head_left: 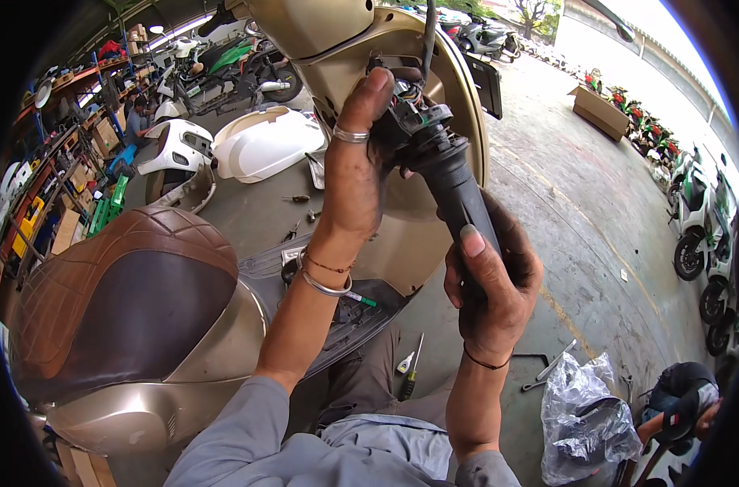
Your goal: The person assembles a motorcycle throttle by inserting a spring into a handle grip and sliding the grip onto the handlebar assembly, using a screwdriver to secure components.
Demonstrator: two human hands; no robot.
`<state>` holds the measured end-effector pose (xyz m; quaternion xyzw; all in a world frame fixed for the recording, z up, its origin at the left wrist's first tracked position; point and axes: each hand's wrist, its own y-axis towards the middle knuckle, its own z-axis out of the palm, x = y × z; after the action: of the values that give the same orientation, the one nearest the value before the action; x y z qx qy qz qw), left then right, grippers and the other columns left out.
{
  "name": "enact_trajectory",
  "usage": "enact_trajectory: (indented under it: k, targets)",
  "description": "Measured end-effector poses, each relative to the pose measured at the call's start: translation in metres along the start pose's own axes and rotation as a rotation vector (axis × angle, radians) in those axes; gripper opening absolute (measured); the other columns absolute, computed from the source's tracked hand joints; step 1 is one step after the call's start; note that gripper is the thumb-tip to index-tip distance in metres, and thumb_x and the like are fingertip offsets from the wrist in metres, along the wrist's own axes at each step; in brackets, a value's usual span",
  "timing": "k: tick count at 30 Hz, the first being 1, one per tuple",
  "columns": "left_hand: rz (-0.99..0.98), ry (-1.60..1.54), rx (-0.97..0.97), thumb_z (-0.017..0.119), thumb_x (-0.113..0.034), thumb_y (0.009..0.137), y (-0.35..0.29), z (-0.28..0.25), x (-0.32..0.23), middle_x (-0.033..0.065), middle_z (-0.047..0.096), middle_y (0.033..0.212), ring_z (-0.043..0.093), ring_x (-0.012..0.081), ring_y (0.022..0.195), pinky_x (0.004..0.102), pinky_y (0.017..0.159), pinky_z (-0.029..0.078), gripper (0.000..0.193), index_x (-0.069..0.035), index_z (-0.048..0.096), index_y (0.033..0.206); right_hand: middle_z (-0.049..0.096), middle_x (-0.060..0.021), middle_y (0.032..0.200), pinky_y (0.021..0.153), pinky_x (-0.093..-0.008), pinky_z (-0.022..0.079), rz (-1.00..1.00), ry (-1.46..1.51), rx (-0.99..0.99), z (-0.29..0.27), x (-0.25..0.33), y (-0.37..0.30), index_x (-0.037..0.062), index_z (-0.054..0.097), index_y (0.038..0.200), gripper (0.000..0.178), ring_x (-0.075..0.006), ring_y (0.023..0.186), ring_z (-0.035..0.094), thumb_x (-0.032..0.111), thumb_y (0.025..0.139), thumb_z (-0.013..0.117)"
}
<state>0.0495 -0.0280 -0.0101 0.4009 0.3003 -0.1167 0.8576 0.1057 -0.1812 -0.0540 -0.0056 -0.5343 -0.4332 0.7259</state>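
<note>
A black handlebar grip (460, 195) points down toward me, tilted, with my right hand (503, 280) wrapped around its lower end and the thumb lying along it. At its upper end is a black switch housing (414, 118) with coloured wires showing and a cable rising from it. My left hand (353, 174) is closed on the housing, thumb on top; its other fingers are mostly hidden behind. Both parts are in front of a gold scooter's front panel (325, 69). The scooter's brown and black seat (154, 284) is at my left.
Small tools and a green marker (361, 300) lie on the scooter's footboard (345, 337). On the floor are a screwdriver (408, 385), a clear plastic bag (584, 426) and a white body panel (268, 142). A person (686, 406) is at the lower right; parked scooters (698, 219) line the right.
</note>
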Motion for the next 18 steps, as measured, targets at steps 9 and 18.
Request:
enact_trajectory:
  k: [9,18]
  targets:
    - [-0.106,-0.066,0.097,0.044,-0.044,0.102,0.014,-0.003,-0.024,0.0138,0.069,0.100,0.070,0.0235,0.089,0.0365,0.077,0.058,0.045,-0.003,0.058,0.115,0.060,-0.0105,0.074,0.038,-0.0219,0.034,0.001,-0.126,-0.071,0.039,0.034,-0.007,-0.0111,0.055,0.127,0.053,-0.0102,0.048,0.051,0.021,0.087,0.068]
    - [-0.175,0.079,0.156,0.045,-0.047,0.101,0.014,0.002,-0.035,0.0075,0.071,0.088,0.070,0.0142,0.071,0.0236,0.045,0.047,0.041,-0.009,0.059,0.108,0.059,-0.0059,0.071,0.039,-0.0208,0.033,-0.088,-0.289,-0.093,0.039,0.032,-0.008,-0.0081,0.058,0.126,0.049,-0.0078,0.049,0.050,0.022,0.089,0.070]
